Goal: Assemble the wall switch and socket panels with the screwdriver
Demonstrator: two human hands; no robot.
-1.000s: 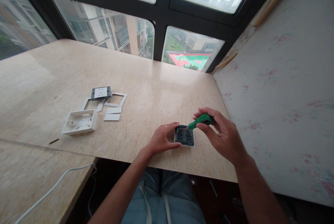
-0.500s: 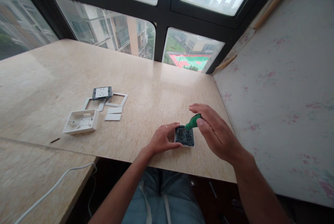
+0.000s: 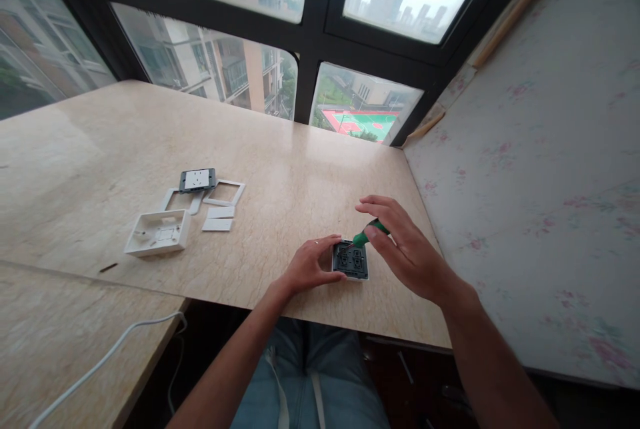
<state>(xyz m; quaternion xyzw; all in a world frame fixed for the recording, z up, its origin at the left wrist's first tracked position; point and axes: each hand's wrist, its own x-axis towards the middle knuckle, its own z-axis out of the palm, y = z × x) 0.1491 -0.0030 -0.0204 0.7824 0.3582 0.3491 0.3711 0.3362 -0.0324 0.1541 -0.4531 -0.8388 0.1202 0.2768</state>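
A square wall switch module (image 3: 351,261), dark grey on a white base, lies on the marble-patterned counter close to its front edge. My left hand (image 3: 314,265) grips it from the left, thumb along the near side and fingers at the far corner. In my right hand (image 3: 407,249) is a screwdriver with a green handle (image 3: 364,236), slanted down to the left. Its tip meets the upper left part of the module. The thumb presses the handle while the other fingers curve over it.
To the left lie a grey-framed socket module (image 3: 197,180), white frames (image 3: 225,193), two white cover plates (image 3: 218,218) and a white mounting box (image 3: 157,233). A small brown strip (image 3: 109,268) is nearby. A white cable (image 3: 107,356) crosses the lower left. A papered wall (image 3: 530,169) borders the right.
My right hand and the screwdriver have shifted slightly left, and the handle leans lower. My left hand still holds the switch module. The view has tilted a little.
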